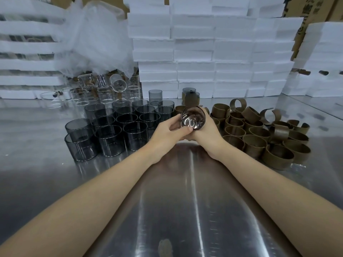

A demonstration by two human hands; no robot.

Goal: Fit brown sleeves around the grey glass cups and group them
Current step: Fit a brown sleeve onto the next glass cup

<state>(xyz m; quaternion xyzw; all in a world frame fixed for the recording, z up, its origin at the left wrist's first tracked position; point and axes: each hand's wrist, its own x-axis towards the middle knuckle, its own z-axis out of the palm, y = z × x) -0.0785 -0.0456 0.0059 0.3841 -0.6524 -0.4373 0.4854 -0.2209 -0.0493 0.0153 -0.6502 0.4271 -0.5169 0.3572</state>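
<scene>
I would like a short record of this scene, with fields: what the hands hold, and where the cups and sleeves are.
left hand: grips the held cup, tilted, one end toward the camera
right hand: wraps the same cup from the right
bare grey cups: grouped upright, left of the hands
brown sleeves: piled, right of the hands
sleeved cups: a few, behind the hands
table: shiny metal

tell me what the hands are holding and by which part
One round grey glass cup, tipped toward the camera: the left hand pinches its lower edge, the right hand curls round its side wall.
</scene>
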